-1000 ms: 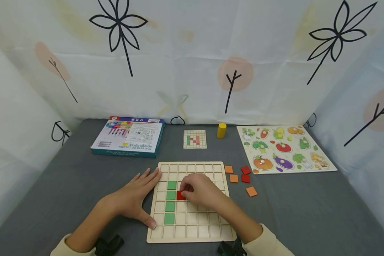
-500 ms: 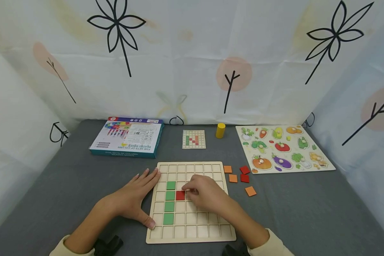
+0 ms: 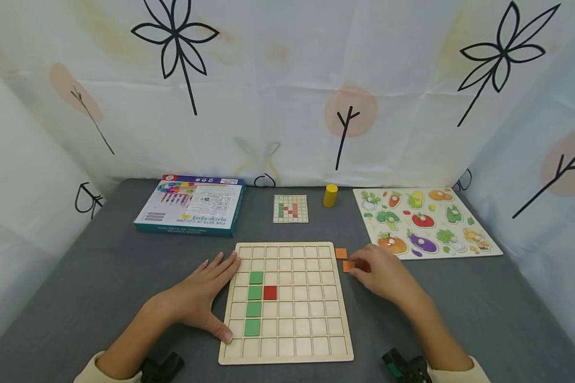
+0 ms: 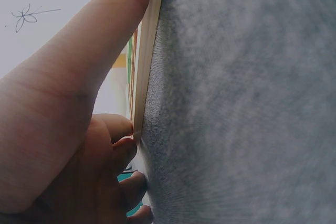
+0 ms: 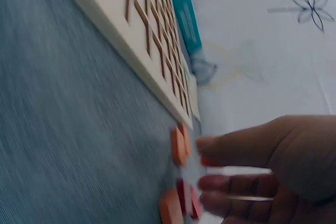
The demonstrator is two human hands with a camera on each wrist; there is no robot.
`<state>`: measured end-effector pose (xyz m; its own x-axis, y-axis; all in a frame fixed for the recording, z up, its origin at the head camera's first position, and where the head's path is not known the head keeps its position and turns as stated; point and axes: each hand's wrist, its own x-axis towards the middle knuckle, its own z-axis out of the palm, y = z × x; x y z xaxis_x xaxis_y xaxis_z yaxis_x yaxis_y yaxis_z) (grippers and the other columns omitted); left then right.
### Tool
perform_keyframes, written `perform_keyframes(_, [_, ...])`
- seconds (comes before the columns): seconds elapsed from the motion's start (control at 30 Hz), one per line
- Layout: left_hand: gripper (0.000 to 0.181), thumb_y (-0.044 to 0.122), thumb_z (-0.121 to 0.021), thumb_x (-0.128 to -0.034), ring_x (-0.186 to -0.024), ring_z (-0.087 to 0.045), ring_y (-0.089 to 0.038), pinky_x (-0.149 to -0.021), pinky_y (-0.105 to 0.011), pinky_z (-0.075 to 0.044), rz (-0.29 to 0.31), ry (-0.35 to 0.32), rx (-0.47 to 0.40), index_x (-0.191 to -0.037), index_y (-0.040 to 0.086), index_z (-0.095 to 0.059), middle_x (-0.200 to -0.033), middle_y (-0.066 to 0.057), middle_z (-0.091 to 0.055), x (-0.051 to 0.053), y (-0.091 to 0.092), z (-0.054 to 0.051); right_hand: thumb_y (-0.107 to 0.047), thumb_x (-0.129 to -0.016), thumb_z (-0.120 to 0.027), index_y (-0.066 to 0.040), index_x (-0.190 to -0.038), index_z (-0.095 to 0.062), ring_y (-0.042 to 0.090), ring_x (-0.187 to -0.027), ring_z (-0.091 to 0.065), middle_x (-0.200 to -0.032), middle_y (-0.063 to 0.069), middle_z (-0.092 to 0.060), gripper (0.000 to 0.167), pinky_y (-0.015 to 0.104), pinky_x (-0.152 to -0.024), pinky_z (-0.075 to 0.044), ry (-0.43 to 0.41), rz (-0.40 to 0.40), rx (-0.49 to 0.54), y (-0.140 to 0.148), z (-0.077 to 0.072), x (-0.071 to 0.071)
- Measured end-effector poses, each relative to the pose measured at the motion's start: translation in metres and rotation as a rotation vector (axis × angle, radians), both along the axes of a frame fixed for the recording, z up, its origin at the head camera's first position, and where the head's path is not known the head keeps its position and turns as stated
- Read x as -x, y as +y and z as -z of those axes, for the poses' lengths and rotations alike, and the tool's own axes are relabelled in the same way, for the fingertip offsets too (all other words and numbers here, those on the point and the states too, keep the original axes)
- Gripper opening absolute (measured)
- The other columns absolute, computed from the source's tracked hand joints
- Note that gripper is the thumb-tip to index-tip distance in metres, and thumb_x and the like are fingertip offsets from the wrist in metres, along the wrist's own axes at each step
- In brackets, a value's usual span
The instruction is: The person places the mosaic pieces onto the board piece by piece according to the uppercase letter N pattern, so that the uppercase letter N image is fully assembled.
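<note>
left hand [image 3: 198, 298], spread, rests on the board [image 3: 287, 347] at nine o'clock; green tiles [image 3: 254, 309] run twelve-to-six; right hand [image 3: 385, 274] at two, any pinch unclear.

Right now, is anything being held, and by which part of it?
The left hand grips nothing: it rests spread on the board's left edge. The right hand is at the tiles; whether it pinches one cannot be told.

Head view forward and down, close wrist views, board [image 3: 311, 308] shared
</note>
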<state>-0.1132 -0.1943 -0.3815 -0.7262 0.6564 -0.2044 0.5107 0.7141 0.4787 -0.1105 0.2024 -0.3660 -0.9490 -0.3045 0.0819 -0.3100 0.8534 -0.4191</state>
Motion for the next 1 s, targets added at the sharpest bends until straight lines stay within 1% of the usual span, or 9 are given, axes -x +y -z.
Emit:
perform_keyframes(0.07, [0.140,0.076,-0.081,-0.0610,-0.150,-0.005,-0.044,-0.114,-0.067,-0.009,0.000,-0.001,0.002,-0.160,0.002,-0.015,-0.166,-0.016,-0.010,0.000,0.000,0.000,-0.009,-0.084,-0.081,-0.003,-0.101,-0.075,0.018,-0.077,-0.056,-0.089,0.003,-0.064,0.019,0.039,-0.067,-0.051,-0.030,0.036,-0.052,0.011,-0.002,0.002])
perform_keyframes(0.13, [0.140,0.076,-0.081,-0.0611,-0.150,-0.005,-0.045,-0.114,-0.067,-0.009,0.001,-0.001,0.004,-0.160,0.002,-0.015,-0.166,-0.016,-0.009,0.000,-0.001,0.000,-0.009,-0.083,-0.082,-0.003,-0.101,-0.074,0.020,-0.078,-0.056,-0.090,0.004,-0.065,0.020,0.041,-0.068,-0.052,-0.064,0.052,-0.079,0.019,-0.002,0.003])
perform_keyframes(0.27, [0.140,0.075,-0.081,-0.0612,-0.150,-0.005,-0.045,-0.114,-0.067,-0.009,0.003,0.000,0.000,-0.160,0.002,-0.015,-0.166,-0.017,-0.009,0.000,0.000,-0.001,-0.008,-0.084,-0.082,-0.004,-0.099,-0.072,0.019,-0.076,-0.053,-0.085,0.002,-0.060,0.019,0.039,-0.066,-0.049,-0.121,0.059,-0.045,0.024,0.002,0.006])
perform_keyframes(0.47, [0.140,0.076,-0.081,-0.0610,-0.150,-0.005,-0.045,-0.114,-0.067,-0.009,0.005,0.004,-0.001,-0.160,0.002,-0.016,-0.166,-0.017,-0.010,0.000,0.000,0.001,-0.007,-0.084,-0.081,-0.004,-0.099,-0.072,0.019,-0.076,-0.051,-0.083,0.002,-0.056,0.018,0.038,-0.067,-0.046,-0.130,0.065,-0.016,0.024,0.004,0.007])
perform_keyframes(0.63, [0.140,0.075,-0.081,-0.0607,-0.150,-0.005,-0.044,-0.114,-0.067,-0.008,-0.003,-0.005,-0.003,-0.161,0.003,-0.015,-0.166,-0.016,-0.009,0.000,0.000,0.001,-0.006,-0.081,-0.083,-0.006,-0.093,-0.067,0.018,-0.073,-0.051,-0.081,0.001,-0.056,0.020,0.036,-0.064,-0.046,-0.147,0.075,0.044,0.023,0.004,0.006])
perform_keyframes(0.8, [0.140,0.075,-0.082,-0.0612,-0.150,-0.005,-0.045,-0.114,-0.067,-0.008,-0.001,-0.007,-0.003,-0.160,0.002,-0.015,-0.166,-0.016,-0.009,0.000,0.000,0.000,-0.001,-0.084,-0.079,-0.008,-0.087,-0.062,0.016,-0.070,-0.050,-0.077,0.000,-0.055,0.019,0.034,-0.061,-0.044,-0.114,0.076,0.089,0.022,0.004,0.005])
perform_keyframes(0.87, [0.139,0.074,-0.082,-0.0615,-0.150,-0.004,-0.045,-0.114,-0.067,-0.008,0.000,-0.008,-0.005,-0.160,0.002,-0.015,-0.166,-0.017,-0.009,0.000,0.000,0.000,0.001,-0.086,-0.076,-0.008,-0.086,-0.062,0.016,-0.070,-0.051,-0.077,-0.001,-0.056,0.017,0.034,-0.063,-0.045,-0.091,0.070,0.102,0.022,0.004,0.005])
perform_keyframes(1.0, [0.140,0.074,-0.082,-0.0615,-0.150,-0.004,-0.044,-0.114,-0.067,-0.008,0.001,-0.010,-0.006,-0.161,0.002,-0.014,-0.166,-0.016,-0.009,0.001,0.001,0.001,0.003,-0.087,-0.074,-0.007,-0.088,-0.064,0.017,-0.073,-0.053,-0.079,-0.001,-0.058,0.015,0.035,-0.066,-0.047,-0.080,0.078,0.134,0.021,0.004,0.005])
